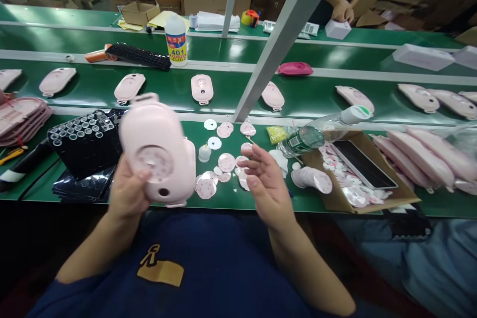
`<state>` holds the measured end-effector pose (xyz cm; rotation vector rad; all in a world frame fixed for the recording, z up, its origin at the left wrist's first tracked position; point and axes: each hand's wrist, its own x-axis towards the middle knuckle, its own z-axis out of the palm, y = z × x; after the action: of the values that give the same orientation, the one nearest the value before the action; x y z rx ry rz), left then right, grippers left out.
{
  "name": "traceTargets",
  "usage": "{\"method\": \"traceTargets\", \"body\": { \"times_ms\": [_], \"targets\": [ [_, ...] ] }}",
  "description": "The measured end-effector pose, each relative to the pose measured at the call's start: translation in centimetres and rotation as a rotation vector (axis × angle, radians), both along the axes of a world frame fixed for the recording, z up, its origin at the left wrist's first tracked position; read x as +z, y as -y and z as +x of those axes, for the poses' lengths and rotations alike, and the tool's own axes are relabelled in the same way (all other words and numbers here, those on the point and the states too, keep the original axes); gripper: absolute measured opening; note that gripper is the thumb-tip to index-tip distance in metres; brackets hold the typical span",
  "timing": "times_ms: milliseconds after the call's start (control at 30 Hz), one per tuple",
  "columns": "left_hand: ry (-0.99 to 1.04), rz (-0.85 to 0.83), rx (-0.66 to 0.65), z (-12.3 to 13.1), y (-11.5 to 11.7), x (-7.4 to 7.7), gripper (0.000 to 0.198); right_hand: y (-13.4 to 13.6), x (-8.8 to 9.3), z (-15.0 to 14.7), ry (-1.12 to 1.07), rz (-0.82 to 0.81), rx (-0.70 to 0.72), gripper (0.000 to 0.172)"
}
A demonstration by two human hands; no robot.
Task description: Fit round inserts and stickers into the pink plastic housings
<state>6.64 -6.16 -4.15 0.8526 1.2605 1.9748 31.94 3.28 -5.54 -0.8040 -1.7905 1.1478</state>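
My left hand [130, 184] grips a pale pink plastic casing [158, 144] by its lower left side, thumb on its front. The casing has rounded ends, a round recess with a patterned disc, a small dark hole below that, and a loop at the top. My right hand [268, 184] is raised to the right of it, palm turned inward, fingers apart. A thin stick shows by its fingertips; whether it touches them I cannot tell. Between the hands, round patterned discs [205, 187] lie scattered on the green bench [223, 199], with a small translucent bottle [204, 153] among them.
Pink casings [201, 88] sit along the green line behind. A cardboard box [372, 204] of discs, a clear bottle [309, 139] and stacked casings [425, 159] are at right. A grey post [276, 35] slants across. Black packs [82, 144] lie left; a glue bottle [176, 42] stands behind.
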Motion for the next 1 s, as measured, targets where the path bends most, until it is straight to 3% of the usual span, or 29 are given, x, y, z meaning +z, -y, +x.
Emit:
{"method": "traceTargets", "body": {
  "times_ms": [67,167,333,400,533,600,700,767,867,1000],
  "targets": [
    [-0.055,0.034,0.103,-2.3,0.9,0.0,0.031,-0.9,-0.8,0.7,0.198,0.025,-0.065,0.042],
    [-0.067,-0.015,0.166,-3.8,1.8,-0.9,0.027,-2.0,-2.9,-0.6,0.452,0.064,-0.032,0.037],
    [0.09,-0.159,0.124,-1.3,1.1,-3.7,0.041,-4.2,-6.5,-6.2,0.613,0.119,-0.034,0.066],
    [0.088,-0.201,0.058,-0.3,0.6,-4.5,0.051,-5.2,-6.9,-7.6,0.613,0.131,-0.027,0.057],
    [-0.049,-0.214,0.012,0.0,0.3,-5.2,0.059,-5.7,-5.0,-6.7,0.35,0.243,-0.045,0.032],
    [-0.147,-0.204,-0.003,0.0,0.4,-4.9,0.059,-5.0,-3.2,-5.0,0.124,0.298,0.006,0.034],
    [-0.261,-0.143,-0.091,0.2,0.3,-4.0,0.057,-3.4,-0.4,-2.2,-0.049,0.333,0.224,0.047],
    [-0.355,-0.098,-0.131,0.5,0.1,-3.5,0.058,-2.3,1.1,-1.0,-0.004,0.425,0.287,0.051],
    [-0.511,-0.057,-0.142,0.6,0.1,-3.1,0.063,-0.5,2.6,-0.2,0.184,0.583,0.249,0.048],
    [-0.6,0.005,-0.157,0.4,0.3,-3.4,0.068,1.0,4.0,-0.2,0.306,0.676,0.204,0.054]
  ]
}}
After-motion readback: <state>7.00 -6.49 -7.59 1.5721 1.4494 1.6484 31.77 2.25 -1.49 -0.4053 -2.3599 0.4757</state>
